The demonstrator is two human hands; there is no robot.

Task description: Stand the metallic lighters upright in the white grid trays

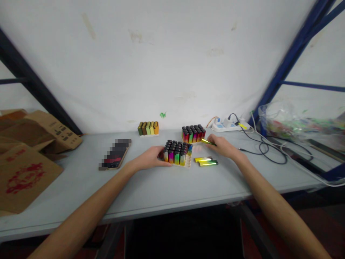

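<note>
My left hand grips the left side of a white tray of upright lighters with black tops and shiny multicoloured bodies. Bare slots show along the tray's right side. In my right hand is a yellow-green lighter, pinched between the fingers and held above the table, right of the tray. Two loose lighters, a yellow one and a green-yellow one, lie flat beside the tray. Behind it stands a second block of lighters, mostly red and purple.
A block of green, brown and yellow lighters stands by the wall. A phone, partly blurred out, lies at left, with cardboard boxes beyond. At right are a power strip, tangled cables and clear plastic bags.
</note>
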